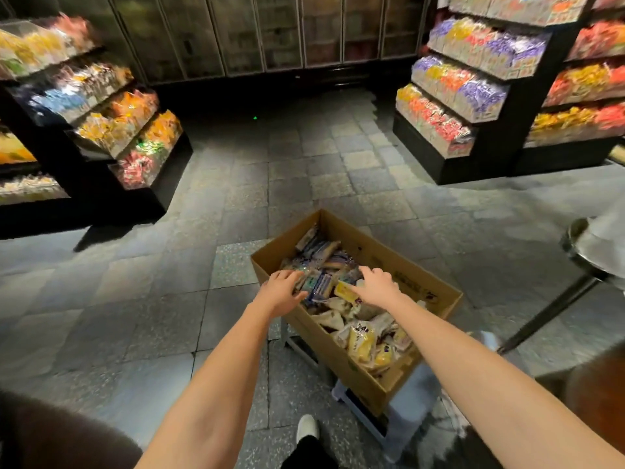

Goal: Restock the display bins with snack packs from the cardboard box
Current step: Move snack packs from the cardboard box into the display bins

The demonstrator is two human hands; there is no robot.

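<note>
Where grey tiles (236, 184) meet display bins (449, 106), left hand (280, 292) and right hand (376, 286) touch boxed snack packs (362, 340); grips unclear.

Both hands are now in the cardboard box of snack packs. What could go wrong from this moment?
1. The cardboard box sits on a small stool and seems to overhang it; pressing down with the left hand and right hand might tip it.
2. The snack packs are loose; a big two-handed scoop could shed some on the way to the display bins.
3. The slanted leg of the metal stool could trip the person.
</note>
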